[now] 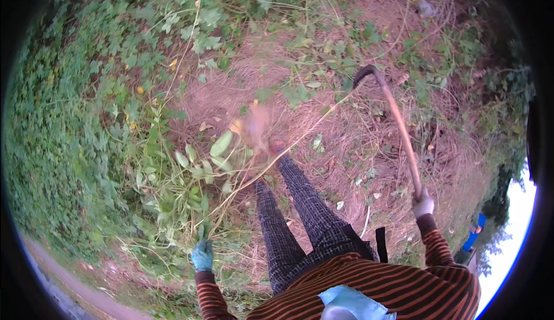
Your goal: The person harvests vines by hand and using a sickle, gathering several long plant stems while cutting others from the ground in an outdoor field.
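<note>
My right hand [423, 204], in a pale glove, grips the lower end of a long wooden handle [399, 121]. A dark, curved metal hook blade [368, 72] tops this handle, out over the ground at the upper right. My left hand [202, 254] wears a teal glove and is closed around the stems of a bunch of leafy vines [194, 190]. From that hand a long pale vine stem [285, 149] stretches across my legs to the tip of the hook. Its exact contact with the blade is too small to tell.
Dense green creepers [86, 116] cover the left side. Dry brown grass [242, 78] lies around my feet, where something blurred [256, 123] shows. A path [86, 296] runs at the lower left. A blue object [474, 232] stands far right.
</note>
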A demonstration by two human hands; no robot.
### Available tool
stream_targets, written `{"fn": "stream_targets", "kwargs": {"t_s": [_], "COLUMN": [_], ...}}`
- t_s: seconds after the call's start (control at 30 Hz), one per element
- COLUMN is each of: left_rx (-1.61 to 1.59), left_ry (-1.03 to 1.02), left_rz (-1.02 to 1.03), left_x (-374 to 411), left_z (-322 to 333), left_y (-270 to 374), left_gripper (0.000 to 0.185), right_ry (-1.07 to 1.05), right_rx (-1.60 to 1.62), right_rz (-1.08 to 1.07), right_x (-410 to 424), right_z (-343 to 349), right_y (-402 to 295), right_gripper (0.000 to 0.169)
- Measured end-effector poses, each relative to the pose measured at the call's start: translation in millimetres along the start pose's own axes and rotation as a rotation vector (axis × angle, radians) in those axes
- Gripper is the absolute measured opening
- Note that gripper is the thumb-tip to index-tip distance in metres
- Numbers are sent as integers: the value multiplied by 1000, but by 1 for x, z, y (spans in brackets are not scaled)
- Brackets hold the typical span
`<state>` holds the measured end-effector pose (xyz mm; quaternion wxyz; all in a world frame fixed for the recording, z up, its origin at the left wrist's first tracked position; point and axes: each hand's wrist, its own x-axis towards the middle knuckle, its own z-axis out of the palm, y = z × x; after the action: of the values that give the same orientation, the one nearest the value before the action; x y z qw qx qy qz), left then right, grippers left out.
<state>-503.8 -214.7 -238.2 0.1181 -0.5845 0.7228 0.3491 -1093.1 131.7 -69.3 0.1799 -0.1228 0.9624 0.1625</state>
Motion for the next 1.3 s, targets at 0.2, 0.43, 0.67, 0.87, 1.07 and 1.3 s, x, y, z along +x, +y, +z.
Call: {"fn": "stream_targets", "kwargs": {"t_s": [0.2, 0.43, 0.67, 0.87, 1.07, 1.3], "left_rx": [69, -120, 12, -195, -265, -642], "left_ry": [-83, 126, -85, -126, -111, -94], "left_rz": [-71, -92, 87, 29, 239, 67], "left_x": [13, -18, 14, 43, 100, 129], "left_z": [-15, -18, -13, -1, 24, 3], "left_y": [9, 7, 56, 75, 132, 195], "left_gripper": [20, 21, 18, 22, 16, 31], "right_ry": [-221, -219, -203, -545, -532, -542], "right_rx": [142, 367, 364, 250, 707, 826], "right_rz": [183, -124, -82, -83, 233, 50], "right_x": [-30, 117, 243, 104, -44, -94], "right_z": [18, 102, 136, 80, -32, -40], "right_y": [-47, -252, -369, -227, -95, -97], "right_gripper": [33, 38, 30, 31, 25, 33]}}
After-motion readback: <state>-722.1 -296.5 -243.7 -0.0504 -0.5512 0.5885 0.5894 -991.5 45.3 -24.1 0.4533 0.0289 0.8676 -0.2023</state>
